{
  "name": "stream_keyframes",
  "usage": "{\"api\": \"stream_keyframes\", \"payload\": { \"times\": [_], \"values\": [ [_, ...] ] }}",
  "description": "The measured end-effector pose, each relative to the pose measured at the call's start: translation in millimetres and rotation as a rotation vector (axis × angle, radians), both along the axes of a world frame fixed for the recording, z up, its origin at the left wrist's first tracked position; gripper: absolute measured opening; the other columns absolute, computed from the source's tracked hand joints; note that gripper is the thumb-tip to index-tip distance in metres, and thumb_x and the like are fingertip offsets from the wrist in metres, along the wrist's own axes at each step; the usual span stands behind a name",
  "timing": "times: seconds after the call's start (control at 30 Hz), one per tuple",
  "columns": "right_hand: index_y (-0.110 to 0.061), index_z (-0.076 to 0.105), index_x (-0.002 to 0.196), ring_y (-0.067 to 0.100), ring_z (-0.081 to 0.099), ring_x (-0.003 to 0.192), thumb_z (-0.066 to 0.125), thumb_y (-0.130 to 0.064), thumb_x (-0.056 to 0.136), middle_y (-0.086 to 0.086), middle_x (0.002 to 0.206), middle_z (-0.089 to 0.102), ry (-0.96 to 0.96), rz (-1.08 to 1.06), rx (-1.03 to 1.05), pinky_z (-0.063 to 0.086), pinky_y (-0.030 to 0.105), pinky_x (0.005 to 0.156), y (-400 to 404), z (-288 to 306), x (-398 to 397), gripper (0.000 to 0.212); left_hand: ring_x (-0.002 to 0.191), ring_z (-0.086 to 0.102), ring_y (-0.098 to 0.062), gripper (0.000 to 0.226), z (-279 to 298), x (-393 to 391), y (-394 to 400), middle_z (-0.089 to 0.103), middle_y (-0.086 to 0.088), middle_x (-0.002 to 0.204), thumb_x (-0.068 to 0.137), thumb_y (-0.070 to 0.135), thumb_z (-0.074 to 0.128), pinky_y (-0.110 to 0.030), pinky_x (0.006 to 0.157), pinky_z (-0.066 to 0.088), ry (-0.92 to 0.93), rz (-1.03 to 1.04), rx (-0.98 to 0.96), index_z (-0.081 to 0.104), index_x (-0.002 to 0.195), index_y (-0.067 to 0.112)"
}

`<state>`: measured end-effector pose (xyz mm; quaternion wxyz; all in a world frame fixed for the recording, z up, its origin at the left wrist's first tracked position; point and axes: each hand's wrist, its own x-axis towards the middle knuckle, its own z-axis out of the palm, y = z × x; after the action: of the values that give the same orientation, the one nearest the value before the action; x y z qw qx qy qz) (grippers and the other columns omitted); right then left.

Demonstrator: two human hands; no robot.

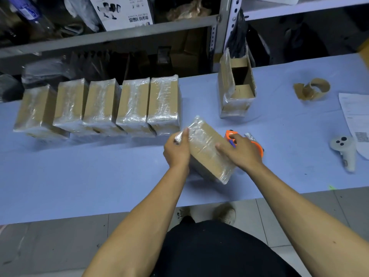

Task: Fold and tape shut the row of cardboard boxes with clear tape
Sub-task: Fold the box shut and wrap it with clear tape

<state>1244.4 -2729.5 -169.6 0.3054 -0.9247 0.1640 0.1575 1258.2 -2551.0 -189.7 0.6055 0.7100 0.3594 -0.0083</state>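
Observation:
A closed cardboard box [207, 144] wrapped in clear tape lies tilted on the blue table [99, 172] in front of me. My left hand [176, 150] grips its left end, thumb up along the taped edge. My right hand [240, 151] holds the orange tape dispenser [257, 146] against the box's right side. Left of the hands, several taped boxes [103, 108] stand side by side in a row. Behind, to the right, an open box [235, 90] stands upright with its flaps up.
An empty cardboard tape core [312, 88] lies at the right, with a printed sheet [355, 118] and a white handheld controller [344, 150] near the table's right edge. Metal shelving [111, 37] with bags and boxes runs behind the table. My shoes show on the tiled floor below.

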Motion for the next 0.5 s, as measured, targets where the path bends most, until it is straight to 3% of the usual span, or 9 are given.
{"api": "stream_keyframes", "payload": {
  "times": [0.1,0.2,0.23,0.27,0.33,0.37,0.43,0.5],
  "values": [
    [-0.016,0.052,0.127,0.026,0.059,0.109,0.07,-0.056,0.08,0.002,0.119,0.063,0.036,-0.087,0.197,0.048,0.038,0.088,1.1,-16.8,-15.0,0.065,0.088,0.062,-0.023,0.044,-14.9,-19.4,11.7,0.068,0.0,0.09,0.094,0.061,0.056,-0.035,0.071,0.052,0.156,0.132,0.02,0.068,0.091,0.019],
    [-0.013,0.05,0.127,0.025,0.06,0.109,0.077,-0.046,0.079,0.0,0.112,0.062,-0.04,-0.24,0.297,0.045,0.035,0.084,7.7,-24.7,-23.6,0.065,0.076,0.059,-0.022,0.042,-22.3,-26.5,30.3,0.065,0.004,0.076,0.095,0.057,0.056,-0.03,0.059,0.041,0.118,-0.036,0.148,0.061,0.074,0.021],
    [-0.013,0.051,0.124,0.025,0.061,0.106,0.077,-0.045,0.079,0.0,0.108,0.064,-0.056,-0.256,0.3,0.046,0.035,0.083,9.2,-25.8,-23.0,0.06,0.08,0.061,-0.021,0.031,-24.1,-20.9,37.9,0.068,0.003,0.084,0.094,0.051,0.061,-0.028,0.062,0.043,0.085,-0.088,0.127,0.064,0.078,0.024],
    [-0.014,0.053,0.123,0.024,0.062,0.105,0.076,-0.043,0.08,0.001,0.109,0.066,-0.064,-0.255,0.31,0.048,0.036,0.084,10.4,-26.1,-21.1,0.057,0.093,0.064,-0.019,0.02,-23.4,-14.5,44.6,0.072,0.001,0.104,0.093,0.044,0.066,-0.026,0.071,0.048,0.068,-0.161,0.09,0.069,0.095,0.025],
    [-0.014,0.054,0.128,0.026,0.061,0.109,0.075,-0.04,0.083,0.003,0.116,0.067,-0.062,-0.206,0.343,0.048,0.039,0.092,10.8,-25.5,-13.7,0.056,0.129,0.056,-0.016,0.054,-18.6,-0.2,56.1,0.057,-0.001,0.144,0.092,0.037,0.072,-0.031,0.102,0.049,0.049,-0.354,0.016,0.057,0.14,0.018],
    [-0.013,0.052,0.133,0.026,0.059,0.115,0.073,-0.039,0.085,0.005,0.123,0.065,-0.059,-0.162,0.343,0.046,0.04,0.097,10.7,-25.0,-9.6,0.058,0.139,0.048,-0.015,0.066,-16.0,5.1,59.0,0.048,-0.001,0.152,0.092,0.036,0.072,-0.035,0.112,0.043,0.06,-0.429,0.007,0.045,0.15,0.017],
    [-0.014,0.043,0.145,0.025,0.051,0.128,0.071,-0.037,0.088,0.005,0.14,0.055,-0.065,-0.133,0.351,0.041,0.038,0.105,11.7,-24.2,-5.5,0.067,0.144,0.041,-0.016,0.07,-13.3,8.2,58.9,0.041,-0.004,0.158,0.095,0.031,0.069,-0.034,0.114,0.039,0.057,-0.464,0.037,0.036,0.155,0.018],
    [-0.013,0.043,0.143,0.022,0.055,0.124,0.072,-0.035,0.088,0.004,0.136,0.056,-0.112,-0.259,0.396,0.043,0.036,0.102,14.9,-26.0,-8.3,0.065,0.143,0.042,-0.02,0.066,-14.0,0.4,55.6,0.041,-0.005,0.158,0.097,0.03,0.066,-0.028,0.104,0.039,0.058,-0.405,0.077,0.035,0.156,0.023]
  ]
}}
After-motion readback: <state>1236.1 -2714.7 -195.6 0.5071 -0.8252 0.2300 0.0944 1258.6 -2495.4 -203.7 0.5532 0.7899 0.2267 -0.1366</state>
